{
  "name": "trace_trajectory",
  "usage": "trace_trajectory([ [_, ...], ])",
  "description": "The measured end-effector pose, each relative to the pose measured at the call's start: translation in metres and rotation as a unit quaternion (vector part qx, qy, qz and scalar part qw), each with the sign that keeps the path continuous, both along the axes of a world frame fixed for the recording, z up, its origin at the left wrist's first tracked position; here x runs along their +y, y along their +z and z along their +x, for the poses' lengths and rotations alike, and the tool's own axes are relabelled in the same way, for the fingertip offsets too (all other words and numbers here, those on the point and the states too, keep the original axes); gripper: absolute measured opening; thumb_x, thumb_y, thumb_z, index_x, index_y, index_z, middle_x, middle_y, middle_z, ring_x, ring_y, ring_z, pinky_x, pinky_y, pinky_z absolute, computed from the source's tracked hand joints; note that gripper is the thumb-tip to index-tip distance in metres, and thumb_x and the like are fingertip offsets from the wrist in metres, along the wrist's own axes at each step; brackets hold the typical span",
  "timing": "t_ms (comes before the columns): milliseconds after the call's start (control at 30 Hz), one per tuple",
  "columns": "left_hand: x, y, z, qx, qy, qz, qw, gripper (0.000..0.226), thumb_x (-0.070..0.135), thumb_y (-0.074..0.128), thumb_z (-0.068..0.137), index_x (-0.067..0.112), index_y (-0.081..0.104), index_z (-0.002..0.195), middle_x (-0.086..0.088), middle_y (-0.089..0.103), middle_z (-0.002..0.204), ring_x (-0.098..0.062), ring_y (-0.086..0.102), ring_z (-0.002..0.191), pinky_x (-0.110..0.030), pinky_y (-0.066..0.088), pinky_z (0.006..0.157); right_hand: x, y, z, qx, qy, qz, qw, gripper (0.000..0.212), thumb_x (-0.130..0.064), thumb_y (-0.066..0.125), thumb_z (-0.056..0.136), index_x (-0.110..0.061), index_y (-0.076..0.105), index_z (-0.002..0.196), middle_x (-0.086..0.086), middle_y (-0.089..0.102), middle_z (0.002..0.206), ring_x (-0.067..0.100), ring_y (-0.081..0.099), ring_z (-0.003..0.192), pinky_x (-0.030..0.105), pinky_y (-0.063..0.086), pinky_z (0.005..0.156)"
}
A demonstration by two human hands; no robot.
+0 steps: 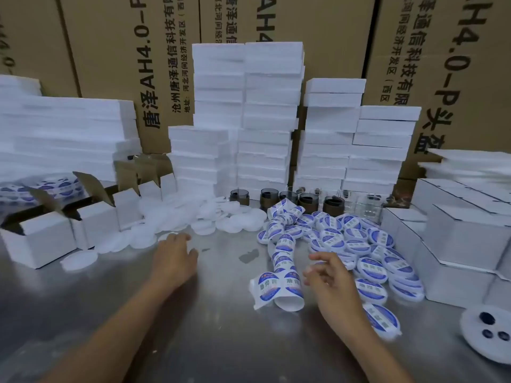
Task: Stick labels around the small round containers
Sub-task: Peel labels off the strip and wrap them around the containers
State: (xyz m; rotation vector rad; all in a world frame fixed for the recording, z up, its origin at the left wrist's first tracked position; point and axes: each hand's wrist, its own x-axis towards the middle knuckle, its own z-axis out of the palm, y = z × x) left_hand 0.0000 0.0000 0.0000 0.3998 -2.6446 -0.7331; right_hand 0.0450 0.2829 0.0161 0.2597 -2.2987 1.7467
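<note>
Unlabelled white containers [177, 217] are heaped on the steel table [221, 341], with the left hand [174, 258] laid flat and empty just beside them. The right hand [329, 280] is held loosely curled beside the label strip [291, 281]; whether anything is gripped cannot be told.

The worktop [221, 341] is seen to be brushed metal, smooth, with a dull sheen and blurred reflections. The label strip [284, 275] near its middle is made of glossy, curling paper printed blue and white. The labelled containers [370, 269] towards the right edge are wrapped in the same shiny paper over white plastic. The plain containers [171, 217] towards the left edge are formed of matt, slightly translucent white plastic. The open boxes [41, 241] at the left edge are made of matt white card, brown inside. Dark tinted jars [269, 196], seemingly glass, are lined up near the back edge before brown corrugated cartons [110, 51].
</note>
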Motion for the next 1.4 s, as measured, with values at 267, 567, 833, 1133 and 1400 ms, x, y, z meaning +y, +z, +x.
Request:
trace_trajectory([
  [267,-0.021,-0.010,-0.026,-0.040,0.090,-0.139,0.985,0.028,0.019,0.046,0.092,0.005,0.061,0.111,-0.015,0.055,0.121,-0.032,0.045,0.110,-0.037,0.039,0.087,0.009,-0.018,-0.012,0.024,-0.003,-0.029,0.999,0.019,-0.007,0.060,0.086,-0.026,0.058,0.089,-0.001,0.063,0.074,0.005,0.060,0.070,0.009,0.042,0.061],
  [567,0.025,0.016,-0.010,0.072,-0.054,0.063,0.994,0.021,0.027,0.054,0.094,0.015,0.061,0.078,-0.002,0.059,0.092,-0.024,0.055,0.098,-0.036,0.041,0.087,0.005,-0.018,-0.009,0.032,0.003,-0.011,0.999,0.021,-0.005,0.059,0.085,-0.026,0.058,0.088,-0.002,0.061,0.074,-0.002,0.054,0.065,0.007,0.041,0.060],
  [833,0.105,0.040,0.024,0.111,-0.253,0.477,0.834,0.032,0.029,0.039,0.098,0.011,0.066,0.096,-0.007,0.072,0.094,-0.019,0.067,0.088,-0.029,0.054,0.083,0.000,-0.010,-0.006,0.045,-0.009,-0.039,0.998,0.020,-0.007,0.060,0.086,-0.026,0.062,0.087,0.000,0.064,0.081,0.007,0.059,0.075,0.007,0.042,0.063],
  [1133,0.118,0.021,0.032,0.047,-0.277,0.483,0.829,0.032,0.030,0.044,0.096,0.008,0.066,0.089,-0.017,0.066,0.087,-0.027,0.059,0.080,-0.033,0.050,0.072,-0.002,0.010,-0.003,-0.025,0.091,-0.124,0.988,0.011,-0.024,0.063,0.082,-0.026,0.070,0.090,-0.010,0.068,0.064,0.001,0.056,0.053,0.009,0.043,0.050],
  [1400,0.122,0.019,0.033,0.037,-0.300,0.556,0.774,0.041,0.045,0.054,0.079,0.009,0.066,0.095,-0.012,0.072,0.090,-0.022,0.067,0.078,-0.031,0.053,0.068,-0.005,0.007,-0.003,-0.065,0.073,-0.163,0.982,0.008,-0.014,0.066,0.082,-0.016,0.069,0.089,-0.006,0.065,0.056,0.005,0.052,0.046,0.012,0.042,0.047],
])
